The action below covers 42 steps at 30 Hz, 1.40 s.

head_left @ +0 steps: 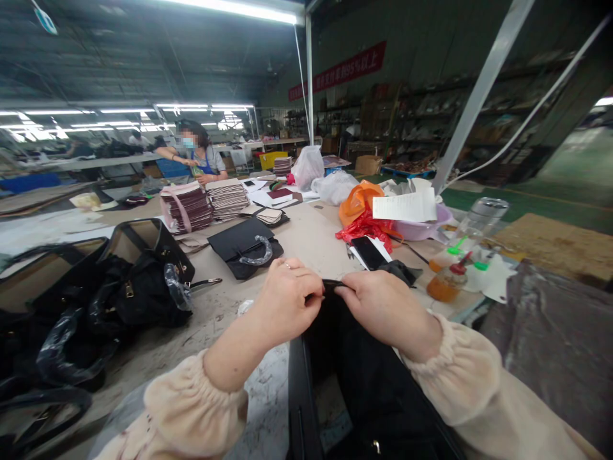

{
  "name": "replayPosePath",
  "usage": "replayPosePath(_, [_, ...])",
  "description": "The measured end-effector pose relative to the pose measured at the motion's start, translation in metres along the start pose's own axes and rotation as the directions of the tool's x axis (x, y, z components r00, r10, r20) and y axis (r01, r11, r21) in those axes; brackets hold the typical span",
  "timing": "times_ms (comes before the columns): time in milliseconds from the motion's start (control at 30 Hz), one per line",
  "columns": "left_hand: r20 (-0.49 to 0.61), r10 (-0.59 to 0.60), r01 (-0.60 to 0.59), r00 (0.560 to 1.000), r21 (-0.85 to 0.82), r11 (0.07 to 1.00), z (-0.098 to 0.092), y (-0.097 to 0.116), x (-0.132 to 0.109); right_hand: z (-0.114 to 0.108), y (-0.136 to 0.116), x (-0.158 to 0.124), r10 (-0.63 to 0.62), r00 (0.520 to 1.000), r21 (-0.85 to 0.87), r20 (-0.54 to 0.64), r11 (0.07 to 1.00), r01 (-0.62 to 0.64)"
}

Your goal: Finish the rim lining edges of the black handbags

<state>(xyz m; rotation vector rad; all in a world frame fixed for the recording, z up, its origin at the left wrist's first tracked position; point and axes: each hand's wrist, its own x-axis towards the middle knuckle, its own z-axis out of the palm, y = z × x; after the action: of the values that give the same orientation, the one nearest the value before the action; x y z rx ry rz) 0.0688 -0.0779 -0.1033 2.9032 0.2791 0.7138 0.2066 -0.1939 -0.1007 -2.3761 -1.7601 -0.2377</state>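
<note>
A black bag stands open at the bottom centre, its inside facing up. My left hand is closed on the far end of its rim, fingers curled and a ring showing. Just to the right, my right hand pinches the same rim between thumb and fingers. A short stretch of black edge shows between the two hands. Beyond my left hand lies a flat black bag piece with a plastic-wrapped handle.
More black bags crowd the left. Stacks of dark red pieces stand farther back, near a masked person. To the right are a phone, an orange bag, a purple basin and bottles of amber liquid.
</note>
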Motion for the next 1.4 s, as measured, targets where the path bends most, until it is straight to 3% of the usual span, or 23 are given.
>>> replayPosePath(400, [-0.085,-0.145,0.139,0.986,-0.079,0.987,0.006,0.001,0.000,0.000,0.002,-0.001,0.009,1.000,0.033,0.010,0.999,-0.010])
replayPosePath(833, [-0.256,-0.162,0.129,0.953,-0.140,0.982,0.015,-0.008,-0.003,-0.001,-0.001,0.000,-0.030,0.999,0.047,0.022,0.998,0.029])
replayPosePath(1400, [-0.241,-0.128,0.085,0.962,-0.181,0.980,0.015,-0.006,-0.007,-0.006,-0.003,0.005,-0.110,0.994,-0.013,-0.006,0.994,0.110])
